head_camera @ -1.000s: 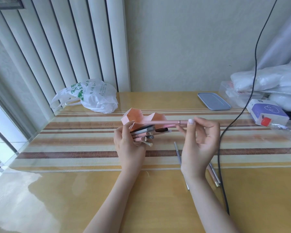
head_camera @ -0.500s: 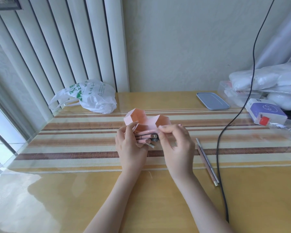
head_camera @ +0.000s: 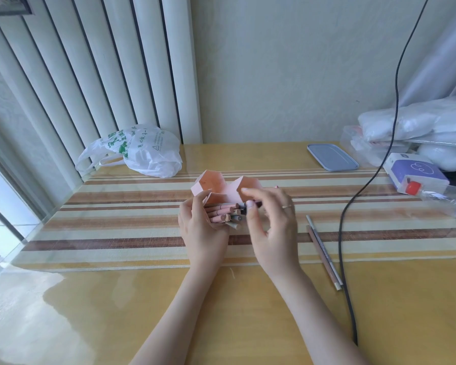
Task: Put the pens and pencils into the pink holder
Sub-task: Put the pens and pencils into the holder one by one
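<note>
Holder (head_camera: 219, 187) is lying tipped at mid-desk (head_camera: 248, 325); I am cupping it with left hand (head_camera: 200, 233), right hand (head_camera: 271, 227) fingers (head_camera: 249, 204) pinching a pen end there. Two pencils (head_camera: 323, 255) are lying right of that hand, long axes running near-far; right hand nearer.

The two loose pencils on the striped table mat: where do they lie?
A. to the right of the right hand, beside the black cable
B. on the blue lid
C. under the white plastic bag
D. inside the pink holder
A: the two loose pencils lie side by side on the mat, between the right hand and the black cable.
</note>
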Motion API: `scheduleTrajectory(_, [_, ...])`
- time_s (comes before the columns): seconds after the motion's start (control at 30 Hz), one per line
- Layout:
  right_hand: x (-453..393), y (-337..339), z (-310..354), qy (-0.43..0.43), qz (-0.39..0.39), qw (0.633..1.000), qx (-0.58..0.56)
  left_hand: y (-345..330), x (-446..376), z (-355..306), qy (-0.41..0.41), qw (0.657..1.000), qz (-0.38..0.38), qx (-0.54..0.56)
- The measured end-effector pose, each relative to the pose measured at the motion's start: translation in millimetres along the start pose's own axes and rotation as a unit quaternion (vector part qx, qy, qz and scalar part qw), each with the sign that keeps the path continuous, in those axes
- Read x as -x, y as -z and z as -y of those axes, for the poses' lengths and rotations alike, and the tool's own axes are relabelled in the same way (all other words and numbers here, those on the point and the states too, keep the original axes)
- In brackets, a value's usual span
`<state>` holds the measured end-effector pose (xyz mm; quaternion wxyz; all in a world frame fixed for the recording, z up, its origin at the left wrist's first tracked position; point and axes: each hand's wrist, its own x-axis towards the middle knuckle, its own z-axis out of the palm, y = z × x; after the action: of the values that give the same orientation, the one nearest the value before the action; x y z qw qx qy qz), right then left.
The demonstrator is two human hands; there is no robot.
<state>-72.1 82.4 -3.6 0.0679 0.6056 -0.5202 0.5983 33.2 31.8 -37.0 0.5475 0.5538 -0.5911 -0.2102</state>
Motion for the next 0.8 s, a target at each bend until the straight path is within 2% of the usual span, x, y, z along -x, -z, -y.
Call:
scheduleTrajectory(0.1, [-7.4,12.1,-6.7,-0.057,-0.092,0.993,0.037,1.0,0.4,-0.1,-0.002,1.000,0.006,0.001])
scheduleTrajectory(0.17, [-10.0,19.4,-13.7,-0.133,-0.089,0.981,0.108,1.9,0.5,-0.9,0.001,1.000,0.006,0.008])
scheduleTrajectory(0.23, [-10.6,24.6,-22.3,-0.219,0.006,0.957,0.188,2.6,0.6,-2.0,0.005,1.000,0.006,0.015])
scheduleTrajectory(0.3, [-8.3,26.4,-30.1,-0.285,0.149,0.911,0.259,2.9,0.3,-2.5,0.005,1.000,0.003,0.016])
scheduleTrajectory(0.37, [-3.5,25.7,-32.1,-0.313,0.268,0.867,0.279,3.0,0.3,-2.8,0.002,1.000,0.002,0.016])
scheduleTrajectory(0.43, [0.8,24.2,-31.9,-0.315,0.316,0.849,0.284,2.9,0.1,-2.9,0.004,1.000,0.003,0.013])
scheduleTrajectory(0.5, [0.0,25.1,-29.7,-0.305,0.325,0.851,0.279,2.8,0.4,-2.7,0.006,1.000,0.004,0.012])
scheduleTrajectory(0.57, [-4.0,26.6,-25.3,-0.319,0.318,0.865,0.221,3.1,0.4,-3.0,0.008,1.000,0.004,0.013])
scheduleTrajectory(0.67, [-9.5,27.2,-21.2,-0.385,0.272,0.878,0.078,3.7,0.4,-4.3,0.010,1.000,0.011,0.016])
scheduleTrajectory(0.73, [-12.2,25.9,-20.1,-0.453,0.223,0.862,-0.044,4.5,0.5,-4.8,0.010,1.000,0.013,0.018])
scheduleTrajectory(0.8, [-15.7,25.6,-19.7,-0.508,0.167,0.824,-0.186,5.2,0.7,-4.9,0.012,1.000,0.013,0.018])
